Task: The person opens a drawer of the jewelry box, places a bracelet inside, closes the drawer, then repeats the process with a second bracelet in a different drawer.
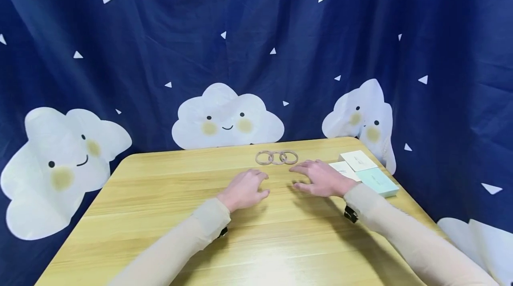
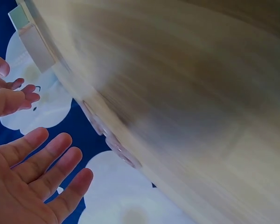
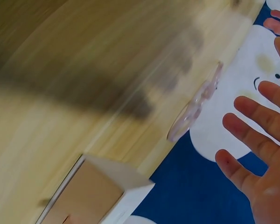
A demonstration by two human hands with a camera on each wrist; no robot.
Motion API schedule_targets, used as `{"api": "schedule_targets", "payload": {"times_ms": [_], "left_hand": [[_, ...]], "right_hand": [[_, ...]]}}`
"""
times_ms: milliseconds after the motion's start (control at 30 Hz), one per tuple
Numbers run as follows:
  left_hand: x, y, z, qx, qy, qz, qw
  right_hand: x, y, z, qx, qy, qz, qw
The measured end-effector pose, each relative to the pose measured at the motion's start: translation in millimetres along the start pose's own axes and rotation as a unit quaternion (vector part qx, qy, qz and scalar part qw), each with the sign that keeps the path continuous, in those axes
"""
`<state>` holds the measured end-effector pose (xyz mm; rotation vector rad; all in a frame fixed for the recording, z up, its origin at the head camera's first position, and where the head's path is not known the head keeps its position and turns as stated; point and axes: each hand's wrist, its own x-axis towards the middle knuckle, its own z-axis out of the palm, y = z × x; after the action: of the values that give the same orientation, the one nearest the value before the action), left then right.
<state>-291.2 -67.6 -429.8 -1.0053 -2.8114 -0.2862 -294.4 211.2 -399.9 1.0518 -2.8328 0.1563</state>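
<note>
- Three pale pinkish rings [image 1: 277,163] lie in a left-to-right row on the wooden surface [image 1: 160,206], near its far edge; their rims overlap, though whether they are linked I cannot tell.
- The left hand [image 1: 244,189] is open, palm free and fingers loosely extended; it is raised over the surface, on the wearer's side of the rings and a little to their left.
- The right hand [image 1: 322,178] is open too, its fingers spread and free; it is to the right of the rings and nearer the wearer, its fingertips near the rightmost ring but apart from it.
- Between the two hands is a stretch of bare wood, with the rings beyond it.
- In both wrist views the rings lie past the fingertips, flat along the edge of the surface.
- Two white boxes [image 1: 358,160] and a mint-green box [image 1: 377,182] sit together at the right edge of the surface, just beside the right hand.
- Behind the surface hangs a dark blue curtain [image 1: 248,63] printed with smiling clouds and white triangles.
</note>
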Motion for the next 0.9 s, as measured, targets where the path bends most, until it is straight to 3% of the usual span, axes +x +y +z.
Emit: {"api": "schedule_targets", "payload": {"times_ms": [500,900], "left_hand": [[38.2,40.8,4.3,-0.004,0.001,0.019,0.9998],[76.7,69.9,12.8,0.002,0.010,0.027,0.9996]], "right_hand": [[-31,33,-12.7,0.025,-0.013,0.041,0.999],[-51,65,-10.0,0.015,0.018,0.053,0.998]]}}
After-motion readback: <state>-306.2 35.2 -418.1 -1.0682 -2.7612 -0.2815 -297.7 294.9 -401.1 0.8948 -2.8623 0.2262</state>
